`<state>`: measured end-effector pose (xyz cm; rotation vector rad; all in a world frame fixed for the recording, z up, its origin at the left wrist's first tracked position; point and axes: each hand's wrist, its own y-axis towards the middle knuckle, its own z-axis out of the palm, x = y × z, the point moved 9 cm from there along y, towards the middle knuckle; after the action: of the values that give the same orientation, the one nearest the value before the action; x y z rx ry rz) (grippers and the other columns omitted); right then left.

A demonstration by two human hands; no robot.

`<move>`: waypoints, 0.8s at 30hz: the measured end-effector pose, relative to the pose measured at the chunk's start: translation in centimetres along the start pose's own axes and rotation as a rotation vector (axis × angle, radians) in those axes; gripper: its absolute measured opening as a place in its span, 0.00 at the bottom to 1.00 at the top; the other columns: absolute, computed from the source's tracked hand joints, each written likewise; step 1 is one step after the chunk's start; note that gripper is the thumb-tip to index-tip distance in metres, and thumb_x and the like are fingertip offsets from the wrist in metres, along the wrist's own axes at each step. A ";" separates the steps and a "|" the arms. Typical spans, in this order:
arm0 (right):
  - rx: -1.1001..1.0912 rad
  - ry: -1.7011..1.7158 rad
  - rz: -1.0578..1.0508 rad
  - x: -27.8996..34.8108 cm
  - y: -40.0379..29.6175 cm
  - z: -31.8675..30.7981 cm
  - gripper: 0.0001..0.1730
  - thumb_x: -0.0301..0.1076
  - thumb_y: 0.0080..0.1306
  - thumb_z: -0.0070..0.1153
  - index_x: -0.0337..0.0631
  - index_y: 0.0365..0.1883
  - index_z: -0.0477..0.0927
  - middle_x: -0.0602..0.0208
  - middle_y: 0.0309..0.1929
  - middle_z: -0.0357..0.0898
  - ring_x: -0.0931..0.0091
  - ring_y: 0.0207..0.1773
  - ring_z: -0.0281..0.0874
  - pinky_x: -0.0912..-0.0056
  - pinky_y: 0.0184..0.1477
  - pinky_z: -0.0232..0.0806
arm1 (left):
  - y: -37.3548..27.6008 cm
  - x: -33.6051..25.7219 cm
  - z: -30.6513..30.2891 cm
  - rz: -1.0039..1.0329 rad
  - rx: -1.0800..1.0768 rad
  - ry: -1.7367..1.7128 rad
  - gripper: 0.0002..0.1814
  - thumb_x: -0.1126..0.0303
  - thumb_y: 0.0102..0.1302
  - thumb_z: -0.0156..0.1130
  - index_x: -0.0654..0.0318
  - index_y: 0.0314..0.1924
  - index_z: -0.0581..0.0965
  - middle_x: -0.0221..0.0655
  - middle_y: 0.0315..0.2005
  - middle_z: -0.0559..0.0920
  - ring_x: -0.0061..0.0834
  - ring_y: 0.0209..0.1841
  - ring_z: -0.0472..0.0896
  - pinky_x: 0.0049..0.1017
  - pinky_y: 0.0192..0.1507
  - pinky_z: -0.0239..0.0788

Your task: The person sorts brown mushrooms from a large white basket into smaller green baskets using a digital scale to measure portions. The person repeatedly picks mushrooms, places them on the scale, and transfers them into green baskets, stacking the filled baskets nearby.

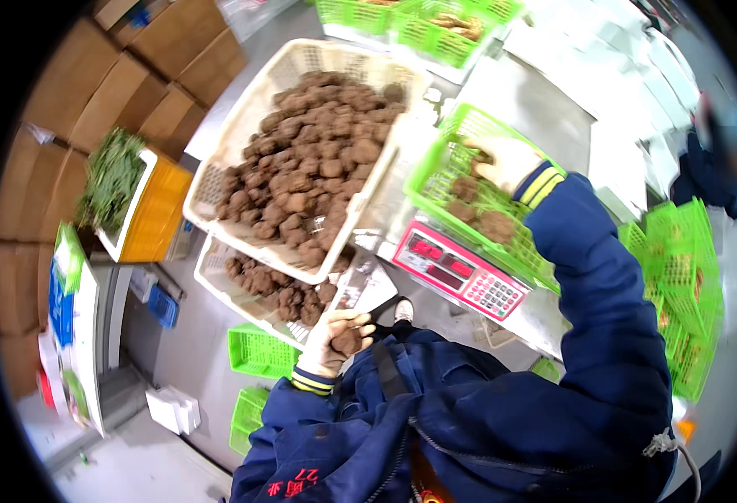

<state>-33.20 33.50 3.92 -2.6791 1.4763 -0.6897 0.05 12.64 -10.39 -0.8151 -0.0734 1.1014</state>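
Note:
My left hand [337, 342], in a pale glove, holds a brown, lumpy truffle-like piece [346, 341] in front of my jacket. My right hand [500, 162], also gloved, reaches into a green plastic basket [430, 192], its fingers on a brown lump [478, 165]. Several similar lumps [496, 226] lie in that basket, which rests on a digital scale with a red-framed keypad panel [459, 270]. A large cream crate [280, 256] left of the scale holds a heap of the brown lumps [318, 160]. Below it, a second cream crate [217, 276] holds more.
Green baskets [437, 44] with pale contents stand at the top; others [676, 270] are stacked at right. Green baskets [261, 352] sit on the floor. Cardboard boxes [117, 94] and an orange container [154, 210] with green sprigs are at left. A person [717, 157] is at far right.

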 end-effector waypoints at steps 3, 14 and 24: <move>-0.086 0.026 0.026 3.8 0.3 -2.2 0.22 0.37 0.61 0.53 0.48 0.55 0.76 0.53 0.39 0.81 0.59 0.43 0.79 0.62 0.48 0.70 | -0.5 -0.3 -0.6 0.074 -0.041 -0.054 0.15 0.77 0.62 0.55 0.64 0.49 0.74 0.44 0.47 0.80 0.43 0.48 0.80 0.42 0.48 0.74; 0.234 -0.154 -0.136 18.0 10.4 3.5 0.22 0.52 0.62 0.52 0.40 0.38 0.82 0.59 0.28 0.81 0.66 0.32 0.79 0.65 0.40 0.70 | -3.9 -2.1 -5.4 0.229 -0.183 0.084 0.14 0.75 0.61 0.51 0.74 0.45 0.75 0.47 0.25 0.81 0.38 0.23 0.81 0.34 0.29 0.76; 0.525 -0.307 -0.260 29.5 12.0 16.6 0.20 0.36 0.67 0.40 0.35 0.51 0.76 0.48 0.47 0.79 0.59 0.49 0.79 0.58 0.54 0.69 | -6.0 -2.8 -10.9 0.204 -0.257 -0.059 0.23 0.58 0.73 0.43 0.75 0.42 0.75 0.49 0.18 0.79 0.40 0.15 0.76 0.32 0.18 0.69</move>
<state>-23.00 -0.34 -2.60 -2.4324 0.7533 -0.5424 7.99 3.15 -13.60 -1.0362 -0.1876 1.3260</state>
